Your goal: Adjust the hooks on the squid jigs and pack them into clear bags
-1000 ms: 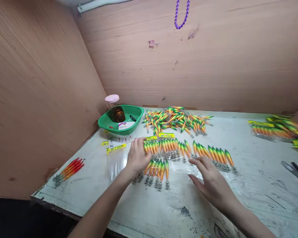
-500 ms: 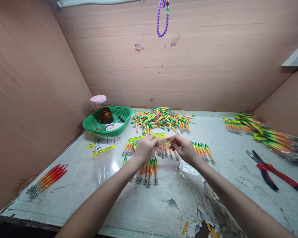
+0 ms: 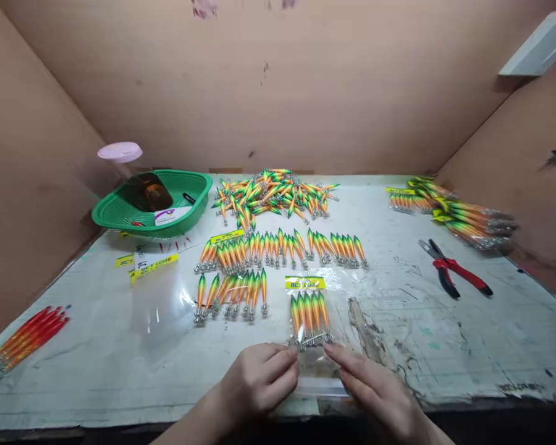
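- The left hand (image 3: 254,386) and right hand (image 3: 375,395) sit close together at the table's (image 3: 421,334) near edge. The fingertips of each pinch the near end of a clear lure bag (image 3: 315,369).
- The bag lies flat in front of the person, yellow header card (image 3: 304,283) on the far side. Several orange-green squid jigs (image 3: 309,312) lie inside, hook crowns towards the hands.
- The step looks like closing or straightening the bag's mouth just behind the hooks.
- Handling here calls for keeping the film clear of the prongs and the jigs side by side.
- Around it are two rows of loose jigs (image 3: 278,247), a heap (image 3: 269,194), empty bags (image 3: 160,296), a green basket (image 3: 199,185), packed bags (image 3: 454,213) and red pliers (image 3: 454,272).
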Demonstrator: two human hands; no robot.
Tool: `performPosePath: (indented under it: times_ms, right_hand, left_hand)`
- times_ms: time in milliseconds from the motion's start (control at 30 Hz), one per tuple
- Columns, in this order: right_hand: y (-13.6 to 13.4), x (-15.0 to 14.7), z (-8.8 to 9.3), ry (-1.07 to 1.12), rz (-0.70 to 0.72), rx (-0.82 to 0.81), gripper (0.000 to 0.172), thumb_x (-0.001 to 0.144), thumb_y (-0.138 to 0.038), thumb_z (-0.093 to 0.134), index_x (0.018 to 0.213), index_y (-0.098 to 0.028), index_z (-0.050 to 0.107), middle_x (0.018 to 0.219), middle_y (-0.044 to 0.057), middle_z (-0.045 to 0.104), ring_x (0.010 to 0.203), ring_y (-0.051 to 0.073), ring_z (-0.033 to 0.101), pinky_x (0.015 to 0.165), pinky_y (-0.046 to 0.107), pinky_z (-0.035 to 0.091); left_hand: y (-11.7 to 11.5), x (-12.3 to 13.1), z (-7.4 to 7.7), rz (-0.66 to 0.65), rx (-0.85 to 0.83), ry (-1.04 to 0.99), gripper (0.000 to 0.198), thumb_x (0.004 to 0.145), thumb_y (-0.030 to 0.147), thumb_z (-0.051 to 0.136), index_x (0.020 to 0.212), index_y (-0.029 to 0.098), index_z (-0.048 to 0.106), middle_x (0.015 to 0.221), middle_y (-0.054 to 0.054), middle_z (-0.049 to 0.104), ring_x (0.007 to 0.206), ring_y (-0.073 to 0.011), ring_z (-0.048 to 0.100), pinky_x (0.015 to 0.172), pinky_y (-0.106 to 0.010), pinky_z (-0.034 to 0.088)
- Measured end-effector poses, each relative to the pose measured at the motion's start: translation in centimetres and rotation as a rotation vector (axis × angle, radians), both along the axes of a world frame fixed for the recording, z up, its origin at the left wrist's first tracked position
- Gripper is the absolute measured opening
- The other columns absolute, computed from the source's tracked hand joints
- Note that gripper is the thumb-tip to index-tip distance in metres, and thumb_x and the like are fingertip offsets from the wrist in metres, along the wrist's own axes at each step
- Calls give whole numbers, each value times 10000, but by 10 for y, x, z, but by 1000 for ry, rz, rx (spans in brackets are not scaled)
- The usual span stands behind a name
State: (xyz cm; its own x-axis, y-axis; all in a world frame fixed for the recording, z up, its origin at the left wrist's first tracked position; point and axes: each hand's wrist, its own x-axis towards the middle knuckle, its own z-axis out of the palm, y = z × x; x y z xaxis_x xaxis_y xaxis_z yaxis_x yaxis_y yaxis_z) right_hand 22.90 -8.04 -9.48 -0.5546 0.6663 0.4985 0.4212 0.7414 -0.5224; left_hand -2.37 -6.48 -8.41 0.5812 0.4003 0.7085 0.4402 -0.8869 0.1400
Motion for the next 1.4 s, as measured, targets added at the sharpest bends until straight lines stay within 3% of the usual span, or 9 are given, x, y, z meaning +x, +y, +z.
performPosePath:
  times_ms: [67, 167, 300, 433, 633, 833, 933, 1100, 1400]
  right_hand:
    - [-14, 5, -12, -88, 0, 53, 360, 937, -81, 422, 1265, -156, 549, 1235, 132, 662, 1179, 224, 605, 926, 351, 555]
    - [-23, 2, -6, -92, -62, 65, 210, 878, -76, 519, 1046, -152, 619, 1061, 134, 711, 955, 231, 669, 808, 378, 574]
    - [-24, -26, 19, 55, -162, -257, 94, 897, -138, 534, 920, -186, 612, 779, 42, 626, 676, 138, 622, 595, 243, 524]
    - [-20, -57, 22, 35, -146, -501, 50, 839, -167, 627, 820, -201, 597, 711, -14, 572, 515, 89, 527, 447, 188, 430]
    - [-14, -63, 11, -4, -148, -477, 161, 852, -141, 588, 722, -205, 518, 678, -24, 534, 539, 96, 521, 471, 191, 394]
    - [-12, -56, 17, 26, -33, -381, 184, 953, -204, 441, 781, -205, 509, 725, 2, 532, 578, 108, 522, 510, 208, 408]
    - [-11, -52, 20, 105, -76, -410, 167, 945, -197, 477, 779, -210, 492, 698, -16, 518, 595, 97, 523, 543, 186, 430]
    - [-12, -54, 16, 84, -111, -489, 47, 886, -201, 585, 849, -209, 556, 713, -24, 558, 517, 84, 487, 455, 184, 395]
    - [-10, -62, 18, 74, -54, -516, 176, 905, -187, 502, 730, -212, 504, 703, -3, 557, 615, 123, 569, 537, 215, 457]
  left_hand:
    - [-12, 6, -11, 62, -47, 38, 186, 898, 45, 476, 824, 134, 621, 752, -64, 699, 666, -140, 649, 602, -236, 545]
    - [-19, 10, -18, 148, -181, 13, 165, 895, 56, 481, 821, 135, 605, 715, -53, 656, 641, -136, 604, 569, -236, 504]
    - [-19, 10, -20, 150, -296, -65, 109, 881, 104, 542, 800, 155, 594, 710, -35, 633, 616, -125, 559, 548, -232, 454]
    - [-20, 8, -21, 86, -354, -96, 115, 901, 151, 527, 808, 161, 594, 725, -41, 634, 624, -129, 566, 549, -236, 446]
    - [-21, 6, -20, 64, -433, -150, 120, 916, 166, 521, 819, 156, 593, 748, -51, 636, 632, -126, 577, 566, -229, 462]
    - [-18, 5, -24, 72, -493, -193, 77, 883, 109, 554, 834, 160, 585, 767, -49, 634, 651, -125, 595, 587, -223, 483]
    - [-18, 5, -25, 48, -498, -205, 66, 875, 95, 565, 881, 156, 589, 798, -60, 644, 682, -128, 613, 605, -217, 499]
    - [-21, 6, -22, -11, -544, -247, 76, 861, 78, 579, 889, 149, 577, 823, -73, 643, 684, -122, 630, 586, -192, 511]
    - [-21, 5, -22, -16, -592, -255, 89, 897, 95, 522, 887, 158, 584, 801, -77, 656, 699, -133, 642, 610, -207, 534]
